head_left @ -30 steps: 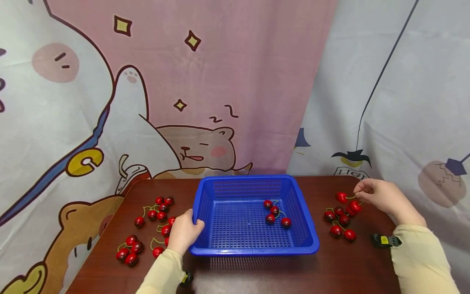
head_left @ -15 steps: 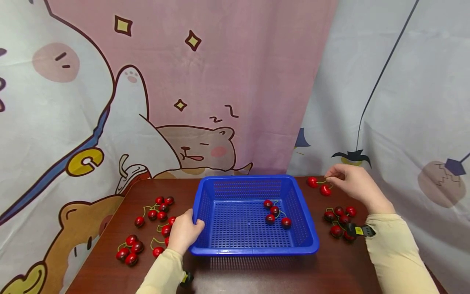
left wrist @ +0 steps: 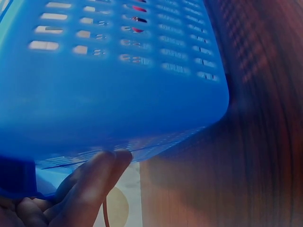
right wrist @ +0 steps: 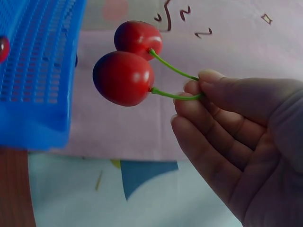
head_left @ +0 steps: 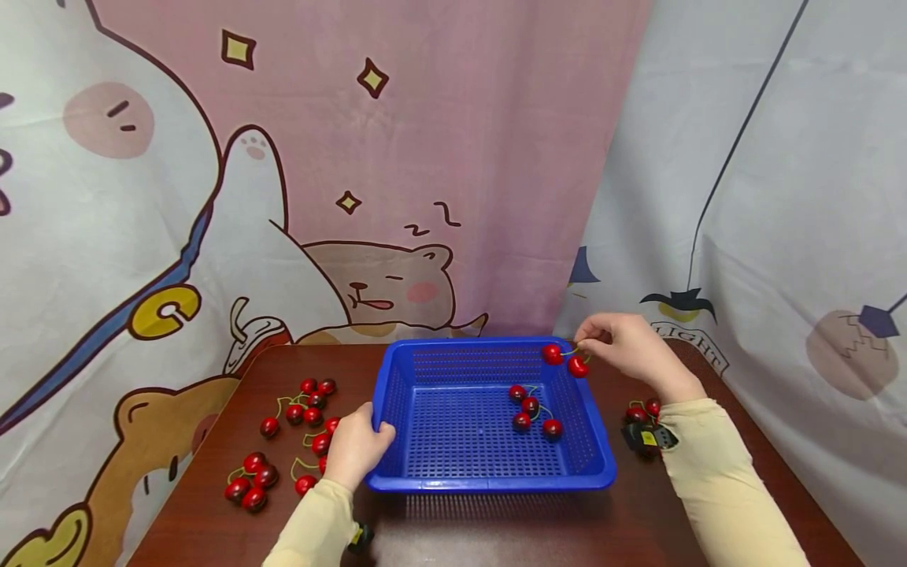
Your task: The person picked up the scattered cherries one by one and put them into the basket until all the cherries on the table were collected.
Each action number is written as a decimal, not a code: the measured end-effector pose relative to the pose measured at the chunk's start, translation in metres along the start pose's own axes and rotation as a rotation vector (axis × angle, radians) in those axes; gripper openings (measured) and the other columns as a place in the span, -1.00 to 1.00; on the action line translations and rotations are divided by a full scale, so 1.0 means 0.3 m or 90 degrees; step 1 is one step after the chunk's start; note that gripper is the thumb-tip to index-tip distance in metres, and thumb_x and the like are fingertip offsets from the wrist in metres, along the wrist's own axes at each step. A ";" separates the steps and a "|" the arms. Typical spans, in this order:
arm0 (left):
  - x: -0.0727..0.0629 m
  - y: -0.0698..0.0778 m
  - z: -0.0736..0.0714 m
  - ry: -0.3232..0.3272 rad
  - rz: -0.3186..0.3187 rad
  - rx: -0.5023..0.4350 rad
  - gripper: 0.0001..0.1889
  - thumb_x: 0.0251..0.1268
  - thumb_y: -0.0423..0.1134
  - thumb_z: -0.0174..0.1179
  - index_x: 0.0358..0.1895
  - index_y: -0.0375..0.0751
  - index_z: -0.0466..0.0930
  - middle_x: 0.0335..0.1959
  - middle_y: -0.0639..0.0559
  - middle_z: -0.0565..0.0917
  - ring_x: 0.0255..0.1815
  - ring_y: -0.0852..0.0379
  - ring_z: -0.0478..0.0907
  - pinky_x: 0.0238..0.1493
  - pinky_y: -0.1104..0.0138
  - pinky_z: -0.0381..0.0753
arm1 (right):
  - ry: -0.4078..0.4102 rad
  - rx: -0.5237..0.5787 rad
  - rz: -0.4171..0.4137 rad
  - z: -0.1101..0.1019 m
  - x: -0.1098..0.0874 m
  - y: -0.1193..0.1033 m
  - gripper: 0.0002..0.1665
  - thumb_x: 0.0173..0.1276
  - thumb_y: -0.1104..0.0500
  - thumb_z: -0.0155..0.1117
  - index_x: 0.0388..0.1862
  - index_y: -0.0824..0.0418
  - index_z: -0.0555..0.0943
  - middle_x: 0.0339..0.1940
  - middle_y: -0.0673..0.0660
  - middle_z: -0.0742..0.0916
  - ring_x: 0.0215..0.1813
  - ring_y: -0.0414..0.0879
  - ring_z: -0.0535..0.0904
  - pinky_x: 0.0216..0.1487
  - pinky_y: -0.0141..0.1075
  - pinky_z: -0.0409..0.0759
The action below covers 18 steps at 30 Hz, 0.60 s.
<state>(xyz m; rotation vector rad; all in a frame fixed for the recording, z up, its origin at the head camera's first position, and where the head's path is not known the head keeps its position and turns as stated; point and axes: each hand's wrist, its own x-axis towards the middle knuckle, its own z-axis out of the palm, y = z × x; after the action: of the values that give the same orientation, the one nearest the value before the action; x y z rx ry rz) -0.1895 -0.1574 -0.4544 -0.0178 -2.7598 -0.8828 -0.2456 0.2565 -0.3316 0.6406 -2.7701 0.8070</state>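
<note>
My right hand [head_left: 634, 350] pinches the joined green stems of a pair of red cherries [right wrist: 125, 78] between thumb and fingers. In the head view the pair hangs at the back right corner of a blue plastic basket [head_left: 489, 483]. My left hand [head_left: 357, 447] grips the basket's left rim, thumb on top and fingers under or outside it; the left wrist view has those fingers [left wrist: 102, 177] against the outer wall. Inside the basket, toward its right side, lie several dark red cherries [head_left: 531, 406] with green stems.
Several cherries [head_left: 312, 416] lie in groups on the brown table [head_left: 496, 535] left of the basket, some partly behind the left hand. More cherries [head_left: 635, 413] sit on the right, partly covered by the right wrist's camera [head_left: 648, 437]. A cartoon-print curtain [head_left: 496, 157] hangs behind the table.
My right hand has lifted the cherry pair from the group on the right and carried it left to the basket's back right corner. The left hand and basket have stayed put.
</note>
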 end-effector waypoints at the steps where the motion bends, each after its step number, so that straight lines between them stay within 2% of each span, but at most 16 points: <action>1: 0.001 -0.001 0.001 0.000 0.000 0.000 -0.82 0.11 -0.31 0.18 -0.28 -0.38 0.54 -0.46 -0.20 0.66 -0.53 -0.10 0.59 -0.38 0.01 0.61 | -0.005 0.003 -0.007 0.010 0.006 -0.006 -0.95 0.33 0.21 0.35 -0.32 0.17 0.69 -0.43 -0.05 0.70 -0.34 -0.12 0.57 -0.23 -0.16 0.55; 7: 0.003 -0.006 0.003 -0.004 -0.004 -0.007 -0.83 0.11 -0.31 0.18 -0.28 -0.36 0.53 -0.46 -0.20 0.67 -0.53 -0.09 0.59 -0.39 0.02 0.61 | -0.046 0.019 -0.044 0.070 0.039 -0.033 -0.96 0.31 0.23 0.37 -0.34 0.17 0.67 -0.43 -0.08 0.69 -0.37 -0.17 0.55 -0.27 -0.19 0.53; 18: 0.000 -0.005 0.002 -0.002 0.001 -0.007 -0.85 0.09 -0.32 0.17 -0.31 -0.34 0.53 -0.49 -0.18 0.65 -0.56 -0.07 0.56 -0.43 0.04 0.59 | -0.157 0.041 -0.047 0.183 0.076 -0.056 -0.90 0.30 0.27 0.36 -0.38 0.08 0.66 -0.45 -0.05 0.71 -0.45 -0.24 0.52 -0.34 -0.26 0.52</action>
<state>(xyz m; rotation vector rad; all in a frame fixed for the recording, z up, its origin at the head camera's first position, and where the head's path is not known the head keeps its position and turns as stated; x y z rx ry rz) -0.1899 -0.1581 -0.4557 -0.0239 -2.7565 -0.8989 -0.2614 0.2056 -0.3628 0.9045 -2.9261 0.8586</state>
